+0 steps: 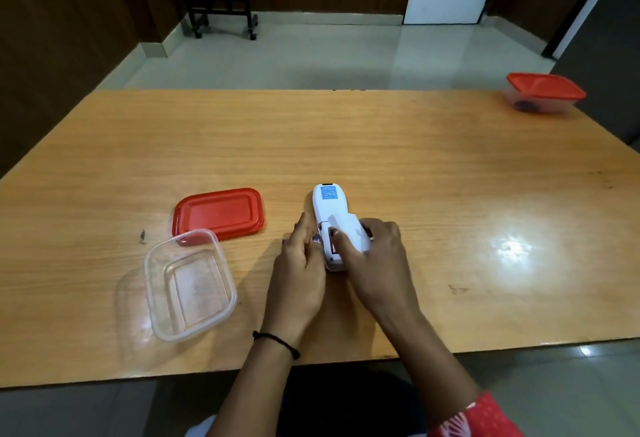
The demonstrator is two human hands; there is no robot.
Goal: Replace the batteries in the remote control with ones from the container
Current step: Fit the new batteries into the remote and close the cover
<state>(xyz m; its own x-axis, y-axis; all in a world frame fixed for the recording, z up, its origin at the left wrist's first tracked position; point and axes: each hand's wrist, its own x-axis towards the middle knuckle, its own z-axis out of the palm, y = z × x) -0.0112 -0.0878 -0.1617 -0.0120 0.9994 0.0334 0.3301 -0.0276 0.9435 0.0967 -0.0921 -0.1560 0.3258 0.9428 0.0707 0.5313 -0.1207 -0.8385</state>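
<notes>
Room: pale tiled floor and dark wooden wall panels behind a wide wooden desk (415, 159).
Remote control (325, 208): white, face down on the desk near the centre of the frame, with its near end between the two hands.
Battery bay (331, 246): open at the near end. A red patch shows inside, probably a battery; how many are in, I cannot tell.
Battery cover (349, 232): white, tilted over the bay, not seated.
Right hand (374, 256): fingers curled round the battery cover, holding it above the bay.
Left hand (301, 263): fingers almost straight, pressing on the remote's left edge. A small dark thing is at the fingertips, too small to name.
Clear container (190, 284): lower left of the frame, open, nothing visible inside.
Red lid (218, 213): flat on the desk just behind the clear container, its near corner under the container's rim.
Second container (545, 92): upper right of the frame, closed with a red lid, something dark inside.
Risk: if the cover is pushed while tilted, its tabs may miss the slots and jam. A battery not fully down would block it. The remote may slide if the left hand lifts.
</notes>
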